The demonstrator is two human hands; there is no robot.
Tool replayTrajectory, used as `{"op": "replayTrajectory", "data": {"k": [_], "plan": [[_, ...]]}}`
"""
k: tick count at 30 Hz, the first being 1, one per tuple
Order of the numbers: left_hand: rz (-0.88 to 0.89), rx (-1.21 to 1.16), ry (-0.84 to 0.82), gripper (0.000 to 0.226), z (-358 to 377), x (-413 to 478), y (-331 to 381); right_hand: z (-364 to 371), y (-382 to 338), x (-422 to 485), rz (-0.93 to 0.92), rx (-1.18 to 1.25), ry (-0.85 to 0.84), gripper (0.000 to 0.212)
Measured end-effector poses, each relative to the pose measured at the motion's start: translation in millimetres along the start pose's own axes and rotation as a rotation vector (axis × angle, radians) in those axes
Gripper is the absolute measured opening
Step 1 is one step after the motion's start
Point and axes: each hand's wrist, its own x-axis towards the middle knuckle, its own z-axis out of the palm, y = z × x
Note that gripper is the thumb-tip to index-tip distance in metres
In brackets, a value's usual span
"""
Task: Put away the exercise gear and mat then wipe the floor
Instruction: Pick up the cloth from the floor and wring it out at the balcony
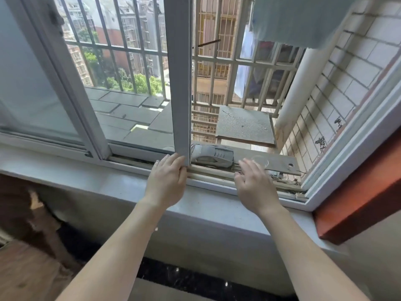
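We stand at the window sill (97, 181), and the left hand (167, 181) holds the bottom of the sliding window (181, 83). Its fingers lie on the front of the frame and its thumb is at the edge, which is a good grip for pushing the pane along the track. The right hand (253, 185) holds nothing. Its fingers are loose and a little spread, and it hovers just above the track, probably to keep balance or to stay clear of the moving frame. On the outer ledge, just beside the frame, lies a grey object (212, 156) that looks like a toy car; we cannot tell for sure. Metal bars (217, 59) close the opening outside, and a blurred pale cloth (303, 20) hangs at the top right. The exercise gear and the mat are not in view here. Only a piece of the wooden floor (26, 274) shows at the lower left. We judge this is a side step, perhaps airing the room, and the wiping is not yet in hand.
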Motion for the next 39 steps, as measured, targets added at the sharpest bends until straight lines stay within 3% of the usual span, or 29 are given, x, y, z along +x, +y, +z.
{"op": "replayTrajectory", "data": {"k": [17,20,28,32,39], "plan": [[-0.245,0.019,-0.047,0.049,-12.4,-114.6,49.3,-12.4,24.5,-81.4,-0.139,0.018,-0.053,0.062],[-0.268,0.05,-0.038,0.049,-18.6,-138.1,46.0,-9.8,17.3,-97.1,-0.173,0.015,-0.074,0.052],[-0.357,0.038,0.0,0.048,-44.5,-201.5,20.1,3.3,-26.2,-134.8,-0.22,0.059,-0.126,0.05],[-0.397,0.037,0.01,0.048,-66.0,-237.2,-7.0,12.5,-65.5,-163.1,-0.241,0.067,-0.097,0.038],[-0.467,0.021,0.026,0.046,-99.8,-312.0,-45.4,48.9,-123.8,-223.3,-0.266,0.124,-0.217,0.05]]}}
